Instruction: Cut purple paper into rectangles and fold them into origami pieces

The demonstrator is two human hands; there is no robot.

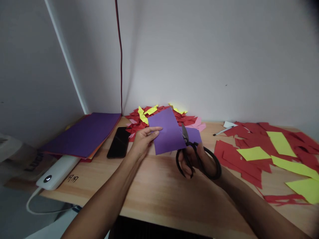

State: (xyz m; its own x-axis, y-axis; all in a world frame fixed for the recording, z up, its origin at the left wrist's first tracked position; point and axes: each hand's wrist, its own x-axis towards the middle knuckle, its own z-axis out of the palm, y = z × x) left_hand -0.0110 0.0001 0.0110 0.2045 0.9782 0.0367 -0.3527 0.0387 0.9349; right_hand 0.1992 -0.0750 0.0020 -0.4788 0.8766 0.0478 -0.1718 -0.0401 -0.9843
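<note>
My left hand (143,139) pinches the left edge of a purple paper sheet (166,134) and holds it up above the wooden desk (154,186). My right hand (194,162) grips black scissors (193,152) by their large loop handles. The blades are partway into the sheet's right side, and a narrow purple strip (194,134) hangs to the right of the blades. Both hands are near the desk's middle, in front of a pile of paper scraps.
A pile of red, yellow and pink scraps (159,116) lies against the wall. A stack of purple sheets (84,136), a black phone (119,142) and a white power bank (58,172) sit at the left. Red and yellow cut pieces (269,149) and a pen (222,131) lie at the right.
</note>
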